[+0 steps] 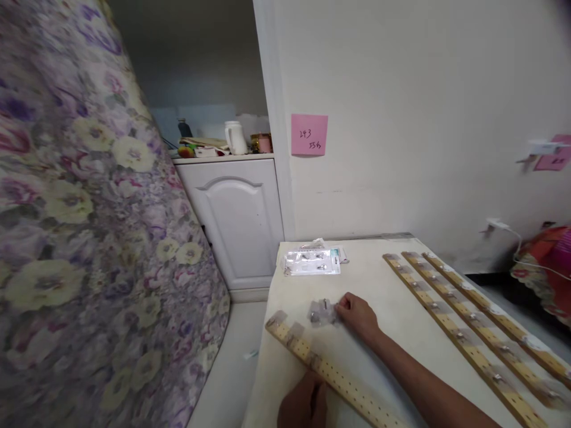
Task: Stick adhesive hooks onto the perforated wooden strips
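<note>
A pale wooden strip with rows of holes (pixel 345 383) lies slantwise at the front left of the table. Several small clear plastic pieces (pixel 294 339) with metal parts sit along its far end. My left hand (pixel 304 401) is curled at the strip's near edge, thumb and finger together; what they pinch is hidden. Farther back lies a small pile of clear plastic pieces (pixel 320 313) with shiny metal bits. At the pile's right edge my right hand (pixel 357 315) has its fingertips closed on one of the clear pieces, which its fingers partly cover.
Three similar wooden strips (pixel 446 324) bearing clear pieces lie along the right of the white table (pixel 379 368). Clear plastic packaging (pixel 312 261) rests at the back left. A floral curtain (pixel 147 267) hangs at left, before a white cabinet (pixel 236 226). The wall (pixel 401 119) stands behind.
</note>
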The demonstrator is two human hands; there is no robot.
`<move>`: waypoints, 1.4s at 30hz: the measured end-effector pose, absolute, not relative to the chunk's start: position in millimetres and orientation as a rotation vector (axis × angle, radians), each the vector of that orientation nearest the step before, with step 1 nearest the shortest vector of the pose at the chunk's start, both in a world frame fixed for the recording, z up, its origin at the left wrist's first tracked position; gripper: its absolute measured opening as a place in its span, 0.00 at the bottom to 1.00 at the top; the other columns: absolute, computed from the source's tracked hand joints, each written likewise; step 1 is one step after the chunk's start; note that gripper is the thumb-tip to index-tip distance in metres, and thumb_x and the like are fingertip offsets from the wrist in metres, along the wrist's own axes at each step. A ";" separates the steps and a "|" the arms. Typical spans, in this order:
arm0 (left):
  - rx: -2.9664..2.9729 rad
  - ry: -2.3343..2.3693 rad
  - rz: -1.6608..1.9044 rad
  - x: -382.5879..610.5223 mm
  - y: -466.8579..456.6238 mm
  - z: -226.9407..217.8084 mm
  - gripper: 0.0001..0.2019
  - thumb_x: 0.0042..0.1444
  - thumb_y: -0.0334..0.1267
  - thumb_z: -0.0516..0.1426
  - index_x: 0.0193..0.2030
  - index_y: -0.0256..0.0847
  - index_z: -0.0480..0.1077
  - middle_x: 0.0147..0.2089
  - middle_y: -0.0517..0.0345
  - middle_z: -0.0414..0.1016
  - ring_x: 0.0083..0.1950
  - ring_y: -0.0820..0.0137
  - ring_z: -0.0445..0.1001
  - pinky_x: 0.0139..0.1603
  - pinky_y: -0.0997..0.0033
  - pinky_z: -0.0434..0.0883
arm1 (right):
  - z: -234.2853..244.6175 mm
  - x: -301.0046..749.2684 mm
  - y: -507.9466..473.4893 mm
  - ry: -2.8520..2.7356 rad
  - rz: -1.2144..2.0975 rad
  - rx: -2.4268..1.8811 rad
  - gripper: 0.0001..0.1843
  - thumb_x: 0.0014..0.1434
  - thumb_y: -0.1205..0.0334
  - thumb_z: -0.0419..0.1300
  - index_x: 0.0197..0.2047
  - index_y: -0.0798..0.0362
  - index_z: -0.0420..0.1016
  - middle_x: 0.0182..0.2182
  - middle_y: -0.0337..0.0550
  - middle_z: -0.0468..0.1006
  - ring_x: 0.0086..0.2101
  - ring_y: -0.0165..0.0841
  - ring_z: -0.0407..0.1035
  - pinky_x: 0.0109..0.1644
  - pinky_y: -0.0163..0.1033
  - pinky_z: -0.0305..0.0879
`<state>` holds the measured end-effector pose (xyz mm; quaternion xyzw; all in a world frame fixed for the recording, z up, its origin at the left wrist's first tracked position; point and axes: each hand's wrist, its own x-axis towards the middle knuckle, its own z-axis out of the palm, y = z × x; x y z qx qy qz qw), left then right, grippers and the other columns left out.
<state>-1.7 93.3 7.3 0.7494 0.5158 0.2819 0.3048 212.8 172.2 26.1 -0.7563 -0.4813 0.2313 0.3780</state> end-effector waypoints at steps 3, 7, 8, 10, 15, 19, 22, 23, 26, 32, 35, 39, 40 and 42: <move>1.997 1.353 0.742 -1.3 92.9 6.6 0.12 0.56 0.37 0.47 0.31 0.43 0.70 0.27 0.59 0.75 0.29 0.68 0.72 0.31 0.73 0.63 | 25.4 217.9 173.4 -1.204 0.636 -1.901 0.06 0.48 0.62 0.55 0.21 0.52 0.67 0.20 0.34 0.71 0.25 0.29 0.65 0.29 0.32 0.55; 1.965 1.336 0.757 -0.6 88.5 15.9 0.12 0.57 0.39 0.47 0.30 0.42 0.69 0.25 0.61 0.73 0.27 0.69 0.70 0.31 0.72 0.62 | 28.8 227.5 159.3 -1.199 0.711 -1.783 0.08 0.49 0.59 0.55 0.23 0.53 0.67 0.19 0.34 0.69 0.24 0.29 0.64 0.29 0.32 0.57; 1.947 1.315 0.768 -0.3 86.8 19.3 0.12 0.57 0.40 0.47 0.30 0.42 0.69 0.25 0.61 0.72 0.27 0.69 0.70 0.31 0.72 0.62 | 31.0 228.2 152.1 -1.206 0.733 -1.753 0.09 0.49 0.57 0.55 0.23 0.53 0.67 0.19 0.34 0.68 0.23 0.29 0.63 0.28 0.32 0.57; 1.881 1.258 0.788 0.9 82.8 25.8 0.12 0.57 0.40 0.48 0.29 0.42 0.69 0.24 0.62 0.70 0.27 0.70 0.69 0.30 0.72 0.62 | 37.1 225.8 133.8 -1.231 0.779 -1.695 0.11 0.49 0.54 0.56 0.24 0.53 0.67 0.18 0.33 0.67 0.23 0.28 0.61 0.27 0.32 0.56; 1.486 1.088 0.831 10.1 70.2 29.3 0.09 0.55 0.42 0.51 0.35 0.40 0.68 0.25 0.64 0.68 0.22 0.75 0.66 0.23 0.76 0.61 | 54.8 200.4 80.7 -1.265 0.920 -1.495 0.09 0.50 0.56 0.59 0.26 0.52 0.67 0.20 0.32 0.65 0.24 0.28 0.60 0.28 0.32 0.55; 1.176 0.910 0.867 19.5 63.2 23.0 0.14 0.57 0.49 0.52 0.38 0.38 0.66 0.27 0.62 0.71 0.20 0.77 0.66 0.19 0.78 0.60 | 59.0 174.0 49.8 -1.251 0.937 -1.489 0.07 0.51 0.58 0.58 0.27 0.52 0.67 0.20 0.32 0.64 0.24 0.28 0.59 0.28 0.32 0.55; 1.062 0.880 0.870 23.3 61.9 20.4 0.18 0.57 0.52 0.53 0.31 0.37 0.66 0.22 0.62 0.70 0.18 0.78 0.65 0.18 0.78 0.60 | 56.9 161.2 37.6 -1.262 0.952 -1.487 0.08 0.53 0.58 0.57 0.27 0.52 0.66 0.20 0.33 0.66 0.24 0.29 0.60 0.28 0.32 0.56; 1.042 0.882 0.875 24.0 61.9 19.8 0.18 0.57 0.53 0.53 0.30 0.37 0.65 0.20 0.63 0.69 0.17 0.78 0.65 0.17 0.79 0.59 | 55.9 159.0 35.1 -1.265 0.953 -1.490 0.08 0.53 0.58 0.57 0.27 0.52 0.66 0.20 0.33 0.66 0.24 0.29 0.60 0.28 0.33 0.56; 1.024 0.884 0.879 24.5 62.7 18.2 0.17 0.55 0.51 0.56 0.29 0.37 0.66 0.17 0.64 0.68 0.16 0.78 0.63 0.16 0.79 0.58 | 53.1 157.4 29.9 -1.290 0.917 -1.510 0.07 0.53 0.60 0.58 0.27 0.52 0.65 0.21 0.34 0.66 0.25 0.29 0.60 0.29 0.33 0.57; 1.090 0.965 0.900 21.9 63.0 15.5 0.17 0.57 0.49 0.54 0.25 0.38 0.66 0.15 0.65 0.66 0.16 0.78 0.61 0.18 0.78 0.57 | 49.3 162.9 18.9 -1.426 0.828 -1.409 0.02 0.55 0.64 0.54 0.31 0.51 0.66 0.28 0.36 0.65 0.28 0.30 0.60 0.32 0.34 0.58; 1.118 0.989 0.892 21.4 62.7 14.0 0.18 0.57 0.49 0.54 0.24 0.38 0.66 0.15 0.66 0.65 0.15 0.78 0.60 0.18 0.78 0.56 | 48.4 169.1 15.9 -1.443 0.827 -1.407 0.04 0.56 0.65 0.51 0.34 0.50 0.67 0.29 0.37 0.64 0.30 0.31 0.61 0.34 0.35 0.59; 1.164 1.022 0.854 20.9 61.9 16.1 0.17 0.57 0.49 0.54 0.23 0.39 0.65 0.14 0.66 0.64 0.15 0.78 0.60 0.18 0.78 0.56 | 50.2 181.5 19.0 -1.408 0.863 -1.484 0.05 0.57 0.62 0.51 0.34 0.51 0.67 0.26 0.36 0.64 0.29 0.32 0.61 0.33 0.36 0.58; 1.182 1.031 0.846 20.6 61.4 17.5 0.17 0.57 0.48 0.54 0.23 0.39 0.65 0.14 0.67 0.64 0.15 0.78 0.59 0.18 0.78 0.55 | 51.3 184.3 20.9 -1.387 0.872 -1.501 0.06 0.57 0.61 0.51 0.33 0.51 0.67 0.26 0.36 0.66 0.29 0.32 0.61 0.33 0.36 0.58; 1.225 1.042 0.840 20.0 60.4 20.3 0.17 0.58 0.48 0.53 0.23 0.39 0.64 0.15 0.68 0.63 0.15 0.79 0.59 0.18 0.78 0.54 | 53.4 187.9 25.9 -1.362 0.924 -1.511 0.07 0.57 0.59 0.53 0.32 0.52 0.68 0.27 0.37 0.68 0.29 0.31 0.62 0.33 0.36 0.58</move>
